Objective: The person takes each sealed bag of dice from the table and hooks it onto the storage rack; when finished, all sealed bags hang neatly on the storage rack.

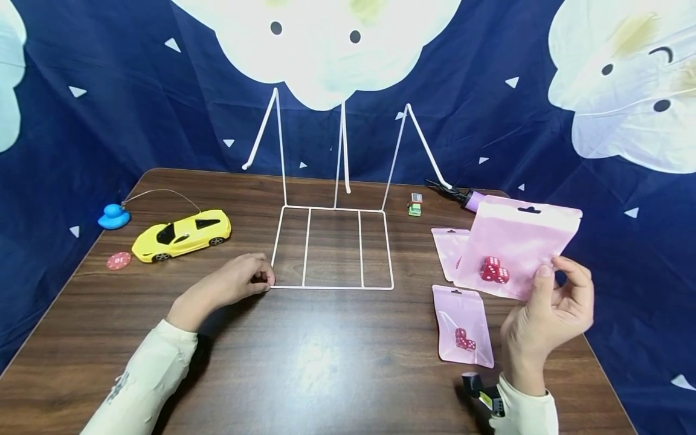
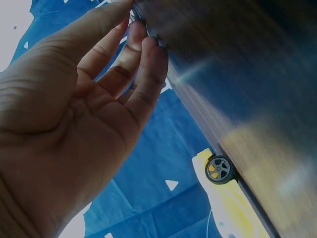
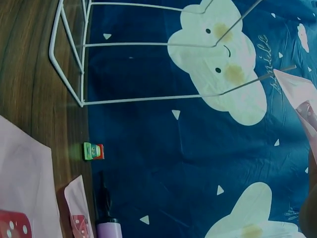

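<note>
My left hand (image 1: 239,281) pinches the front left corner of a white wire display rack (image 1: 333,288) with a divided base and three tall hooks at its back. In the left wrist view, that hand (image 2: 84,99) has its fingertips together at the top edge. My right hand (image 1: 554,314) holds up a pink zip bag (image 1: 522,241) by its lower right side, thumb in front; red dice (image 1: 493,270) show through it. Beneath and behind it lies a second pink bag (image 1: 448,244), partly covered. A third pink bag (image 1: 459,308) with dice lies nearer me.
At the left are a yellow toy car (image 1: 185,235), a blue rubber duck (image 1: 114,216) and a red poker chip (image 1: 119,260). A small green toy (image 1: 415,208) sits right of the rack. Behind the bags lies a purple-handled tool (image 1: 474,200). Blue cloth hangs behind the table.
</note>
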Tool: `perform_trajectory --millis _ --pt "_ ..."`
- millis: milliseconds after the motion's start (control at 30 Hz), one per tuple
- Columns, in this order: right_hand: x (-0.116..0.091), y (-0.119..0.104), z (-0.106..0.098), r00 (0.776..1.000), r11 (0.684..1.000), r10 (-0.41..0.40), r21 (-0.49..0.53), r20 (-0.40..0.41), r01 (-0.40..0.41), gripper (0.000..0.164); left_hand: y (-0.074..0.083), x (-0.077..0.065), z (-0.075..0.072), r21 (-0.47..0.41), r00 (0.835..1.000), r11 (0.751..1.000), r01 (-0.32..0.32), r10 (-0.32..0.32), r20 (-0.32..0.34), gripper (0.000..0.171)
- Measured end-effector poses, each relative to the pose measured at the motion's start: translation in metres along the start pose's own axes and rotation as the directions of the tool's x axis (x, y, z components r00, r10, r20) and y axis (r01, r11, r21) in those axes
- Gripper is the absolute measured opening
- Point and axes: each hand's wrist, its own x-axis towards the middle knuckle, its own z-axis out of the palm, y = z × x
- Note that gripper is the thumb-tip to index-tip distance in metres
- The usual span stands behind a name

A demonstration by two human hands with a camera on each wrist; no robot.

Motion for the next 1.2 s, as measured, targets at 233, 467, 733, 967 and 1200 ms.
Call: perform_trajectory --millis 233,467,733,967,1200 --pt "-0.005 0.003 0.004 1.000 0.999 0.008 0.041 0.005 -0.008 0.019 -0.003 -0.001 0.001 -0.016 1.000 1.000 -0.003 0.003 0.000 0.018" --pt "-0.012 0.004 0.011 1.000 0.996 0.020 0.082 0.009 -0.020 0.019 -0.002 -0.002 0.000 -0.014 1.000 1.000 -0.004 0.004 -0.006 0.018" --pt "-0.023 -0.001 0.022 0.999 0.994 0.029 0.103 0.032 -0.032 0.017 0.000 0.000 -0.001 -0.031 1.000 0.999 0.011 -0.011 0.007 0.017" --pt "-0.033 -0.003 0.026 0.996 0.989 0.048 0.135 0.077 -0.058 0.016 0.000 0.001 0.001 -0.028 1.000 0.999 0.015 -0.014 0.004 0.017" --pt "-0.039 0.005 0.027 0.994 0.985 0.057 0.156 0.088 -0.071 0.013 0.001 -0.001 0.000 -0.026 1.000 1.000 0.012 -0.012 0.000 0.016"
